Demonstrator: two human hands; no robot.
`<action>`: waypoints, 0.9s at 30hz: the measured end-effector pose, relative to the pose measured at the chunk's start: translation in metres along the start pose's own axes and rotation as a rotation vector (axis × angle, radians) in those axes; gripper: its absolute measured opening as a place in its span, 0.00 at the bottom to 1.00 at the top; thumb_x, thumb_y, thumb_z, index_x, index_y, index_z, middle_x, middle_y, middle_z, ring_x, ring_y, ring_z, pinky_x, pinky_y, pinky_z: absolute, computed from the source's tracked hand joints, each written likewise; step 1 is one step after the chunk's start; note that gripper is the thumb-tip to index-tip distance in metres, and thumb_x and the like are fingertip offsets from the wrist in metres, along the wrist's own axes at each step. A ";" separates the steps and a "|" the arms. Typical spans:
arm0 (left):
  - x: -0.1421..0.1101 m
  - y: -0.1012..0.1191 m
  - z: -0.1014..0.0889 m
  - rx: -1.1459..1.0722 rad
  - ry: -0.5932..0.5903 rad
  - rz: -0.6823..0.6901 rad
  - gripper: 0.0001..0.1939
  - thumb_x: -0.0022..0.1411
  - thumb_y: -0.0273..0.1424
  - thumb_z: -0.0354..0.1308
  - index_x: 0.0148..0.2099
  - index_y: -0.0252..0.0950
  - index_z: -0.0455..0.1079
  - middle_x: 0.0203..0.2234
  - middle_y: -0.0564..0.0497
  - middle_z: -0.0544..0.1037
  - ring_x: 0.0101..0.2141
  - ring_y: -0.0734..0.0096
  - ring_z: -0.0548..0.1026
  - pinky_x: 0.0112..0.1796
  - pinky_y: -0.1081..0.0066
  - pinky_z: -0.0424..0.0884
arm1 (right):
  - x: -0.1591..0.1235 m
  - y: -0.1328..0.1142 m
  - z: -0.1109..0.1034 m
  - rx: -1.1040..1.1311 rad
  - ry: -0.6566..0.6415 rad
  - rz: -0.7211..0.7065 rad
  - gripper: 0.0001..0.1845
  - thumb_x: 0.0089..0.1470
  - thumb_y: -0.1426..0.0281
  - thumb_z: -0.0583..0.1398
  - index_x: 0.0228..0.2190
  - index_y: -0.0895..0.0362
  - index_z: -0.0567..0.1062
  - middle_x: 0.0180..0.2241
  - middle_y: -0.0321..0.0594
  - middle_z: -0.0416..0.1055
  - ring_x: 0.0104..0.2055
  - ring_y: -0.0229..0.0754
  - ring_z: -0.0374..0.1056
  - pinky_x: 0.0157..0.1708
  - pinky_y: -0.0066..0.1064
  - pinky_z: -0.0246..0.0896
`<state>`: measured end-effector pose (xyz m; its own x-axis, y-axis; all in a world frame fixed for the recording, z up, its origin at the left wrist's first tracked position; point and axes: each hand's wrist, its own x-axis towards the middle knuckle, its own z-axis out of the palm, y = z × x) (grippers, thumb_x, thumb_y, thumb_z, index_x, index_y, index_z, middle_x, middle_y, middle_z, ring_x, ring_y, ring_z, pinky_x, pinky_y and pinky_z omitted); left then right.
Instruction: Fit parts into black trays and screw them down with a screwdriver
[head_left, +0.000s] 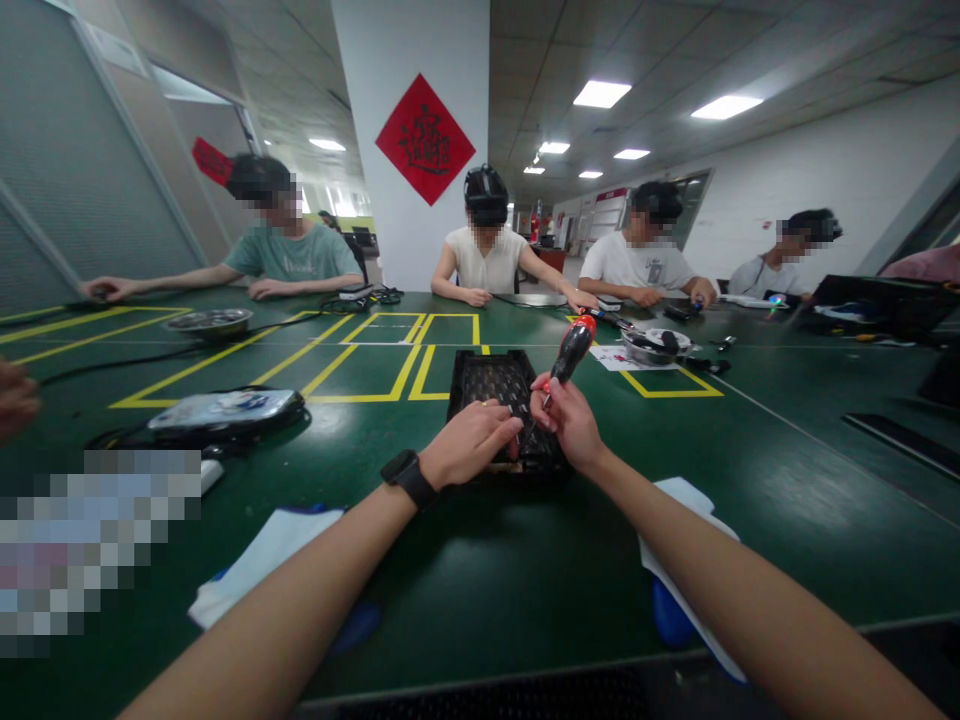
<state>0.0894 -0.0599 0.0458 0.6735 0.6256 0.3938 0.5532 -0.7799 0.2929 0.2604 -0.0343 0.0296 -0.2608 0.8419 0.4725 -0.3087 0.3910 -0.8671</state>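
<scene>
My right hand [568, 418] is closed round a screwdriver [574, 348] with a black and red handle, held tilted with the handle end up and its shaft low between the fingers. In front of me lies a black plastic tray [469, 375] with a gridded, pocketed floor. My left hand [476, 440], with a dark watch on the wrist, reaches over the tray's left and near part. Its fingers and thumb are drawn together by the screwdriver's lower end. Small shiny bits show near those fingertips, but what the fingers hold is too small to tell.
White cloths with blue parts [262, 560] [694, 510] lie under both forearms. A silvery device with black cables [225, 410] is to the left. Metal bowls [208, 322] [656, 345] stand farther off. Yellow tape [360, 398] marks the green table. Several people sit across it; another person's hand [16, 400] shows at left.
</scene>
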 end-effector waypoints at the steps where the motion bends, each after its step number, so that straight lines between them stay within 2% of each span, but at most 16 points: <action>1: 0.000 0.000 0.000 0.001 0.002 -0.002 0.33 0.67 0.39 0.28 0.29 0.34 0.73 0.30 0.48 0.71 0.33 0.70 0.65 0.42 0.69 0.58 | 0.000 0.000 0.000 0.014 0.003 0.003 0.13 0.57 0.59 0.49 0.33 0.55 0.64 0.15 0.28 0.54 0.16 0.31 0.44 0.18 0.24 0.40; 13: 0.000 0.002 -0.002 -0.035 -0.002 0.018 0.33 0.66 0.39 0.29 0.27 0.34 0.73 0.28 0.49 0.70 0.32 0.71 0.65 0.41 0.69 0.58 | 0.003 0.001 -0.003 0.178 0.065 0.029 0.11 0.55 0.60 0.50 0.31 0.55 0.64 0.13 0.27 0.51 0.14 0.29 0.41 0.15 0.23 0.36; 17: 0.000 0.001 -0.002 -0.082 0.053 -0.009 0.32 0.67 0.38 0.28 0.29 0.34 0.73 0.26 0.50 0.69 0.32 0.72 0.65 0.40 0.70 0.59 | 0.004 0.002 -0.004 0.225 0.097 0.034 0.11 0.56 0.60 0.50 0.31 0.55 0.64 0.13 0.27 0.51 0.14 0.29 0.40 0.15 0.22 0.35; 20: 0.000 0.002 -0.004 -0.064 0.104 -0.042 0.29 0.66 0.39 0.33 0.29 0.35 0.73 0.25 0.50 0.69 0.31 0.72 0.65 0.39 0.70 0.60 | 0.006 0.003 -0.005 0.274 0.115 0.047 0.11 0.55 0.60 0.51 0.31 0.55 0.64 0.13 0.26 0.51 0.14 0.29 0.40 0.15 0.22 0.34; 23: 0.002 0.007 -0.016 -0.008 0.164 -0.050 0.24 0.65 0.40 0.39 0.30 0.35 0.73 0.24 0.50 0.68 0.31 0.71 0.65 0.38 0.70 0.60 | 0.008 0.004 -0.008 0.325 0.133 0.071 0.11 0.55 0.60 0.51 0.31 0.56 0.64 0.12 0.26 0.51 0.14 0.29 0.39 0.14 0.22 0.34; 27: 0.012 0.019 -0.055 -0.026 0.323 -0.041 0.22 0.64 0.40 0.42 0.31 0.34 0.72 0.26 0.50 0.70 0.32 0.72 0.66 0.39 0.69 0.62 | 0.010 0.004 -0.013 0.393 0.172 0.112 0.12 0.54 0.59 0.51 0.30 0.55 0.63 0.13 0.26 0.51 0.14 0.30 0.41 0.14 0.21 0.35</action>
<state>0.0812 -0.0679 0.1041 0.4581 0.6211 0.6359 0.5614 -0.7568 0.3348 0.2689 -0.0195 0.0285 -0.1669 0.9334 0.3176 -0.6204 0.1509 -0.7696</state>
